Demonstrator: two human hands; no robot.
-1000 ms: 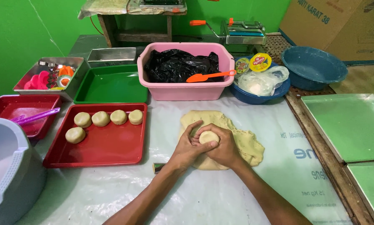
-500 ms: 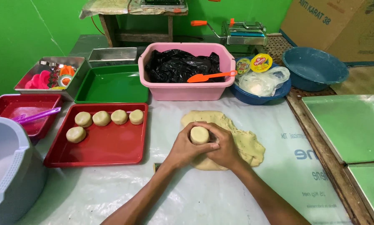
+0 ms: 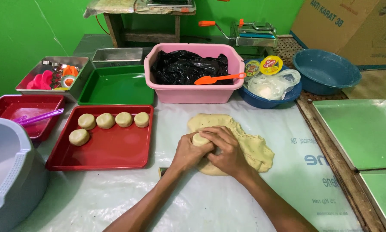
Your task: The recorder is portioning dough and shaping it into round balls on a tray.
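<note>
Both hands, left point(image 3: 190, 151) & right point(image 3: 225, 150), cup dough puck point(image 3: 200, 139) above dough slab point(image 3: 253, 148); tray point(image 3: 115, 152) lies to left.

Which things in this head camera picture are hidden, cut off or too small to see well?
- Underside of the round pale dough piece: covered by the left hand and right hand.
- Contents of the pink plastic tub: hidden under a black plastic bag.
- Grey plastic container: cut off by the left edge.
- Small items in the metal tray: too small to identify.
</note>
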